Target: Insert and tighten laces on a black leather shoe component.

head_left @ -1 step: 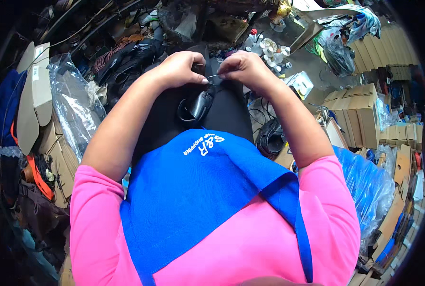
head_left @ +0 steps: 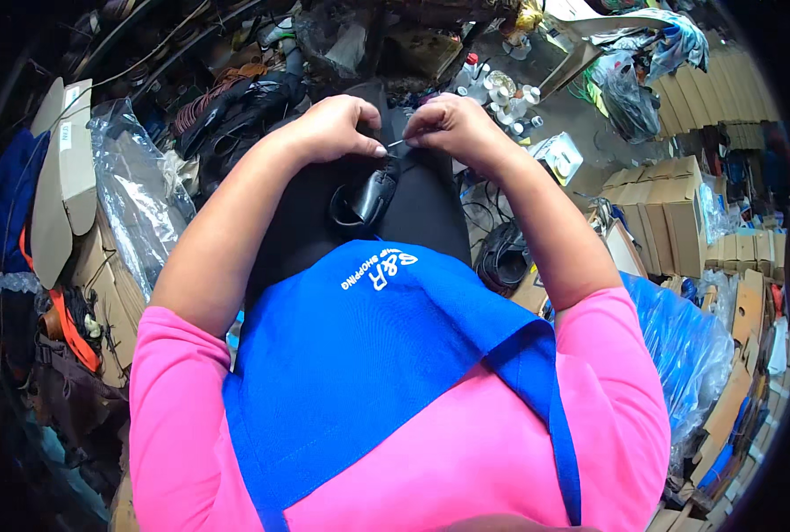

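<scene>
A black leather shoe (head_left: 365, 197) rests on my dark-clad lap, its opening toward me. Over its far end, my right hand (head_left: 452, 129) pinches a thin metal needle (head_left: 396, 143) between thumb and fingertips. The needle points left, toward the thumb of my left hand (head_left: 343, 130). That hand is curled beside the shoe's far end, thumb bent toward the fingers; whatever it grips is too small or hidden to make out. The far end of the shoe is partly covered by my hands.
White bottles and small containers (head_left: 505, 96) stand ahead on the right. Black shoes or leather pieces (head_left: 235, 129) pile up on the left, near clear plastic wrap (head_left: 138, 191). Cardboard boxes (head_left: 656, 213) and a blue plastic bag (head_left: 678, 346) lie at the right.
</scene>
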Tool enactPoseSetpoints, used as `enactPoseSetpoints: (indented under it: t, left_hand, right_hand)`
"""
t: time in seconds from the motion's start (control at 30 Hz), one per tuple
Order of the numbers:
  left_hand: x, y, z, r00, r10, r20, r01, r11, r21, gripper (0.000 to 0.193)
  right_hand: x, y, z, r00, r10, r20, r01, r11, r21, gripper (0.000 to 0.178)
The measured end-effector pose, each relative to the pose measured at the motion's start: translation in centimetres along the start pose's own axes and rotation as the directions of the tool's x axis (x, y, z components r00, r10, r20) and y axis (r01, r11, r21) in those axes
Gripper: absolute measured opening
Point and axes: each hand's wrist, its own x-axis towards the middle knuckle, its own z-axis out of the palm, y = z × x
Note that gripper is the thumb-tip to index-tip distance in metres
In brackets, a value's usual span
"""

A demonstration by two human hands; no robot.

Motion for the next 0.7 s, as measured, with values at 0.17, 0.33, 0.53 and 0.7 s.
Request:
enactPoseSetpoints:
  t: [0.17, 0.33, 0.53, 0.7]
  left_hand:
    - [0.4, -0.5, 0.0, 0.996, -0.013, 0.091, 0.037, 0.960, -0.277, 0.024]
    - [1.0, -1.6, 0.5, 0.994, 0.008, 0.105, 0.032, 0.925, -0.379, 0.021]
    - [0.8, -2.1, 0.8, 0.991, -0.005, 0.133, 0.062, 0.902, -0.427, 0.027]
    - [0.6, -2.6, 1.0, 0.987, 0.016, 0.160, 0.066, 0.867, -0.493, 0.030]
  right_hand:
    - [0.6, 1.0, 0.3, 0.998, -0.024, 0.058, 0.020, 0.997, 0.075, 0.014]
    - [1.0, 1.9, 0.5, 0.995, -0.059, 0.084, 0.054, 0.997, 0.059, 0.014]
    - [0.3, 2.7, 2.2, 0.999, -0.035, 0.028, 0.028, 0.974, 0.227, 0.013]
    - [-0.2, 2.5, 3.0, 0.984, -0.169, -0.049, 0.173, 0.979, 0.107, 0.011]
